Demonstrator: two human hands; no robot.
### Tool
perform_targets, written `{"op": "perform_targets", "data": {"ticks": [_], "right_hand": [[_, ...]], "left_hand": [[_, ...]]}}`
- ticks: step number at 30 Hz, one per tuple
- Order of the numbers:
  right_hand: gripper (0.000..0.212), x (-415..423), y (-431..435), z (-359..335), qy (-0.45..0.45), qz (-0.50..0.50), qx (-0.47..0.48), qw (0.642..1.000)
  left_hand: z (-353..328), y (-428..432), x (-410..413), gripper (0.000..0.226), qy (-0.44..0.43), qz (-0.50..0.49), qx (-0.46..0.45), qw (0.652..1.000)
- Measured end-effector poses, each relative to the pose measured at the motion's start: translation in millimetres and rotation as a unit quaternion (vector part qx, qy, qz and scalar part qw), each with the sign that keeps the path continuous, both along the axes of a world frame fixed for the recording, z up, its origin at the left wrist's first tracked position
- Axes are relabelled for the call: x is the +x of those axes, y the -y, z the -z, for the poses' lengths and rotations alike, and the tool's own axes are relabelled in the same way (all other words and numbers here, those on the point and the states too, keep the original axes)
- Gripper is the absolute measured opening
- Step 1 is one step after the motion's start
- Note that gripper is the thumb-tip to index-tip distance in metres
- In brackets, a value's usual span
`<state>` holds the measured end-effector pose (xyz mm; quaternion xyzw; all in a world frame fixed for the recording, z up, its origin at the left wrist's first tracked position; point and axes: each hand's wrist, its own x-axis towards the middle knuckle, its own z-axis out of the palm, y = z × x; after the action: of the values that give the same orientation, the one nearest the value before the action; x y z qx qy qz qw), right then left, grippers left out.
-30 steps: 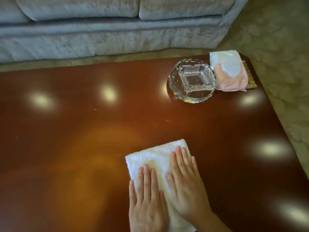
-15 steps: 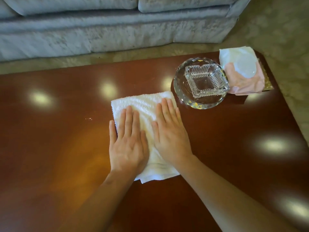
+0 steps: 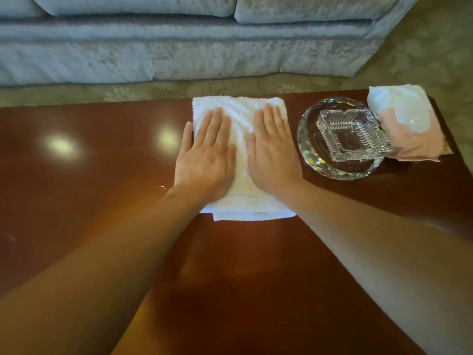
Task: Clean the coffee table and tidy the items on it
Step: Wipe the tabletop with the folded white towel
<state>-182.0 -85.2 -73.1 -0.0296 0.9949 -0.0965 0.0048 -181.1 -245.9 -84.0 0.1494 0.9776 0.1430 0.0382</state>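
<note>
A folded white towel lies flat on the glossy brown coffee table, its far side at the table's far edge. My left hand presses on the towel's left half with straight fingers. My right hand presses flat on the right half beside it. To the right of the towel stands a round cut-glass dish with a square ribbed glass ashtray set inside it. A pink and white tissue pack lies at the far right corner.
A grey velvet sofa runs along beyond the table's far edge, with a strip of patterned carpet between them. A few small specks lie on the table left of my left wrist.
Both hands have pushed the towel away from me, from near the front of the table up to its far edge. The glass dish and tissue pack have stayed put.
</note>
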Motion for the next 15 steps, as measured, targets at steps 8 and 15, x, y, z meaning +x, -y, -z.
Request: {"op": "perform_targets", "data": {"ticks": [8,15], "right_hand": [[0.062,8,39,3,-0.007,0.008,-0.003,1.0],[0.06,51,192,0,-0.016,-0.051,-0.021,0.998]], "left_hand": [[2,38,11,0.062,0.001,-0.024,-0.004,1.0],[-3,184,80,0.062,-0.005,-0.104,-0.018,0.994]]}}
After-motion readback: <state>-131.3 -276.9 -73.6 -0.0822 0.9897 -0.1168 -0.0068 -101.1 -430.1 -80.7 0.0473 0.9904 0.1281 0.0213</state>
